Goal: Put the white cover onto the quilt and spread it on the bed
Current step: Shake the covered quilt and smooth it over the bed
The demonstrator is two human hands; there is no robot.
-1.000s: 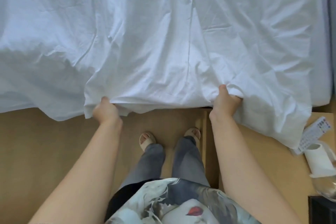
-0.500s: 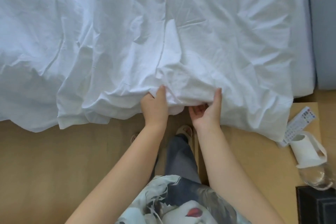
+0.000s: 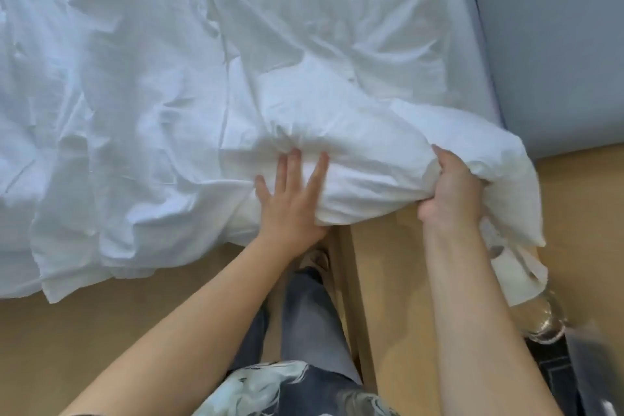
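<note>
The white cover (image 3: 162, 84) lies crumpled over the bed and hangs over its near edge. A thick padded bunch of it, with the quilt (image 3: 371, 159) apparently inside, is gathered at the bed's near right corner. My left hand (image 3: 290, 203) presses flat on this bunch with the fingers spread. My right hand (image 3: 450, 194) grips the bunch's right end, fingers curled into the fabric, lifting it off the edge. The bed's grey-blue mattress (image 3: 479, 54) shows along the right side.
A wooden floor (image 3: 67, 331) runs along the bed's near side. A low wooden stand (image 3: 398, 297) is beside my legs, with a paper roll (image 3: 516, 277) and a clear glass object (image 3: 543, 321) at its right. A grey wall (image 3: 553, 44) borders the bed on the right.
Both hands moved right along the cover's edge. My right hand took a fistful at the right corner and raised it. My left hand let go and now lies flat on the bunch.
</note>
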